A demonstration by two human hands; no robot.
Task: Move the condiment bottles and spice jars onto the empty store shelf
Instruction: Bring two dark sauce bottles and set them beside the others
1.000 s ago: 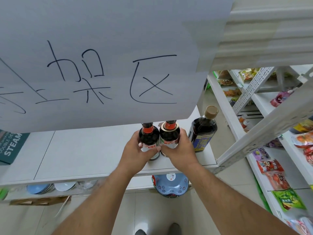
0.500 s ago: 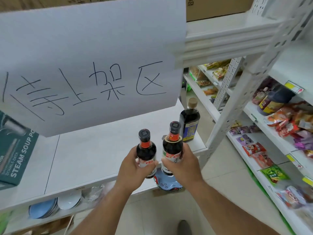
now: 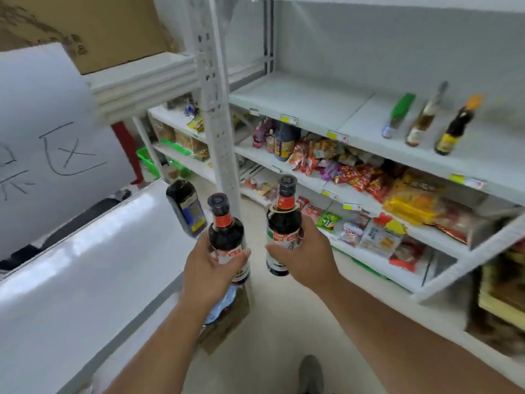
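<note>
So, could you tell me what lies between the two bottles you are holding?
In the head view nothing lies between the left-hand bottle and the right-hand bottle; only a white shelf upright and floor show behind the gap.
</note>
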